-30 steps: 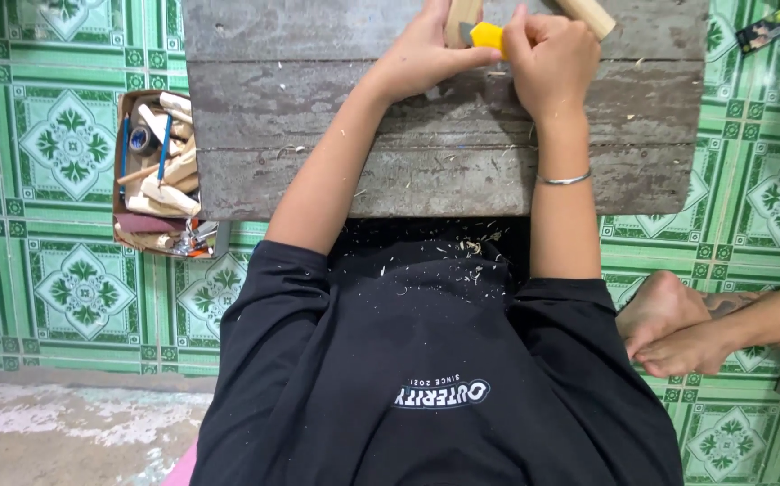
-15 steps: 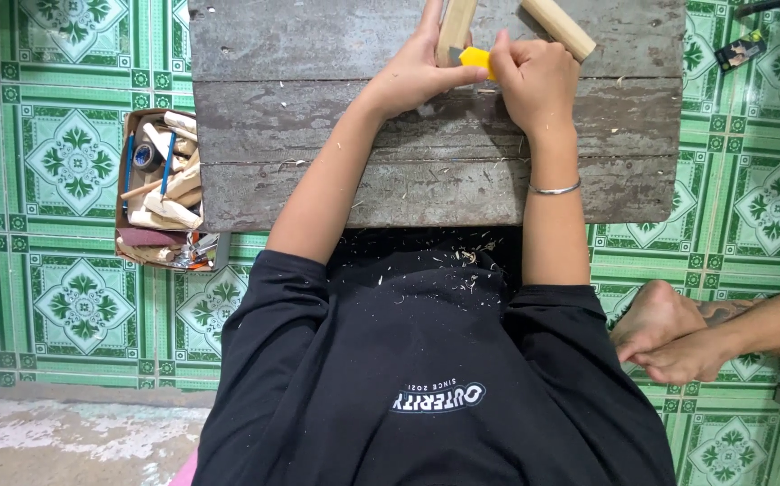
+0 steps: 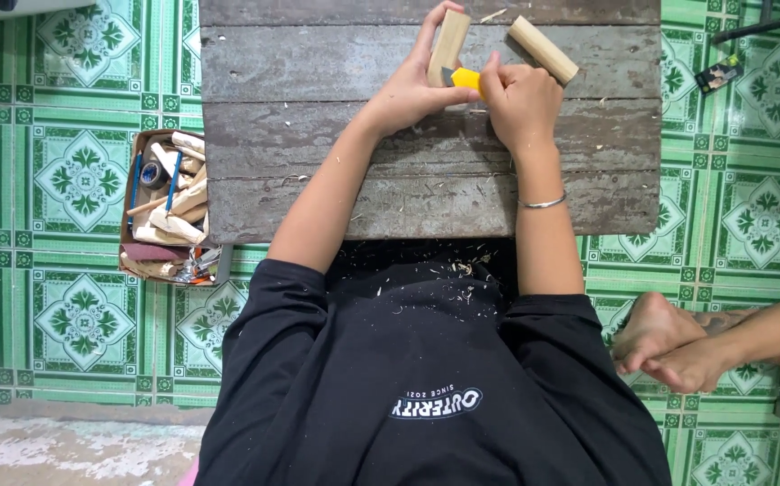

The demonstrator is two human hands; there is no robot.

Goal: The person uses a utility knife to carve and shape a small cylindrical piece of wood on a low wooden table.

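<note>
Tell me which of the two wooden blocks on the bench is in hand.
The upright-looking block, gripped by the left hand, with the right hand's yellow knife against it. The other block lies untouched, slanted, to its right.

Single head view, looking straight down from above the person, moderately near. Tabletop [image 3: 318, 135] fills the far centre, dark shirt [image 3: 426, 378] the near edge, green tiled floor [image 3: 48, 180] left and right.
</note>
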